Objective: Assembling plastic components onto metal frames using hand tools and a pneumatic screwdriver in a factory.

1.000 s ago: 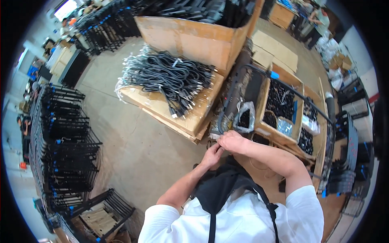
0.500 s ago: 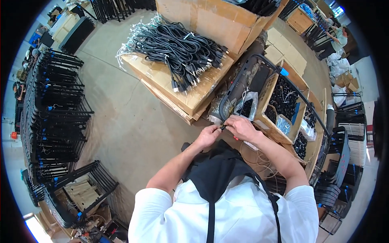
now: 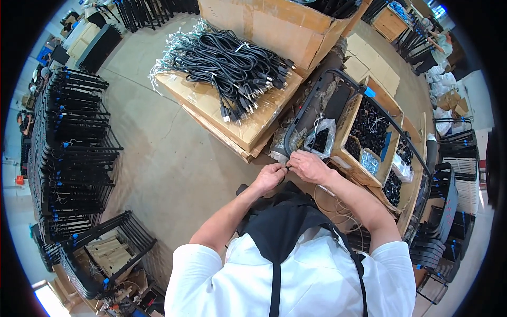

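– What's happening next to that wooden box [image 3: 359, 172]?
– The left hand [image 3: 270, 176] and the right hand [image 3: 310, 166] almost meet just left of it, with a small dark piece [image 3: 288, 168] between their fingertips
– How's the grip?
– Pinched on both sides: thumbs and fingers close on that one piece. It's too small and too covered for me to say what it is
– And the black tubular frame [image 3: 351, 79]?
– It starts left of the box, bends round beyond it and crosses above it, with a blue tag [image 3: 369, 92] over the box's far part. Its near bend comes close to the right hand; I can't tell if they touch
– Anything else around?
– A clear bag [image 3: 329, 138] of dark bits just left of the box, black cables [image 3: 227, 58] heaped on a flat carton [image 3: 200, 111] farther left, and stacked black frames [image 3: 79, 148] well apart from the box, beyond the carton on its left
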Motion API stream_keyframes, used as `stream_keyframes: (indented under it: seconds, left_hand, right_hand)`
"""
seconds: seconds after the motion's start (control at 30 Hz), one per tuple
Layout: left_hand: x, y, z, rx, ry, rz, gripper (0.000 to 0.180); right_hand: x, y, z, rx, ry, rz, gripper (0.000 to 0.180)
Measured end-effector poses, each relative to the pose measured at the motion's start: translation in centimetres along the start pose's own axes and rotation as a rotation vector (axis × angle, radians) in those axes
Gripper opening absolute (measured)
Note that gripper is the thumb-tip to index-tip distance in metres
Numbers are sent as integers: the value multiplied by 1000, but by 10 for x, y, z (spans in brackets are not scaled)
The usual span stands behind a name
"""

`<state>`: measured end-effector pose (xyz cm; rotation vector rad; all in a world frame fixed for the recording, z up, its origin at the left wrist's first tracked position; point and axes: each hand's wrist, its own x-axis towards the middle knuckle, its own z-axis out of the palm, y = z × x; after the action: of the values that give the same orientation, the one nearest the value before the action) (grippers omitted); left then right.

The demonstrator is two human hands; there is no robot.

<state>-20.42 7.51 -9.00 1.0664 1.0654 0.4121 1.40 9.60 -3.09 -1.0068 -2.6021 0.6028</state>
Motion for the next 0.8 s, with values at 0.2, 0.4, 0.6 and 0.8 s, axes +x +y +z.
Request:
stream_keyframes:
  seconds: [0.2,0.4,0.6,0.8]
  left_hand:
    - [7,-6,-2,112,22,65,33]
    - [12,-6,-7,219,9,31,28]
    - [21,-11,-6,185,71,65,29]
    - [27,-25,-11,96,-105,-83,31]
  right_hand:
    - [-1,-5,3,-75,-8,43,14]
    - [-8,-13,15,-65,36,111,10]
    - [-25,-71,25,53,270,408,39]
    - [-84,-19,97,280,-261,1305,75]
